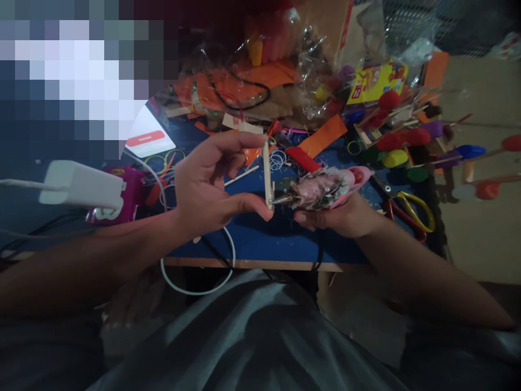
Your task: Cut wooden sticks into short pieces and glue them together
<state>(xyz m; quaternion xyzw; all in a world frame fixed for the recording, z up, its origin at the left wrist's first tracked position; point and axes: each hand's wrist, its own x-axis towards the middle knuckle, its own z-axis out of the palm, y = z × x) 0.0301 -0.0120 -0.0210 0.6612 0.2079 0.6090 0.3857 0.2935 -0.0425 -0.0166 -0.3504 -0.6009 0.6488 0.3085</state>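
Between thumb and index finger, my left hand [211,182] pinches a small wooden stick piece [267,168] by its two ends, held upright in the view. A short second bit of wood shows near its lower end. My right hand [342,214] is wrapped round a pink hot glue gun [321,187], its body caked with grey, stringy residue. The metal nozzle points left and meets, or nearly meets, the lower end of the stick. A glossy spot shows there. Most of the right fingers are hidden behind the glue gun.
A white charger [81,184] sits in a magenta socket block [118,198] on the left, its cable looping past the blue table's [280,244] front edge. Scissors [402,209] lie right. Colourful stick models [407,141], orange paper [323,136] and plastic wrap [313,76] crowd behind.
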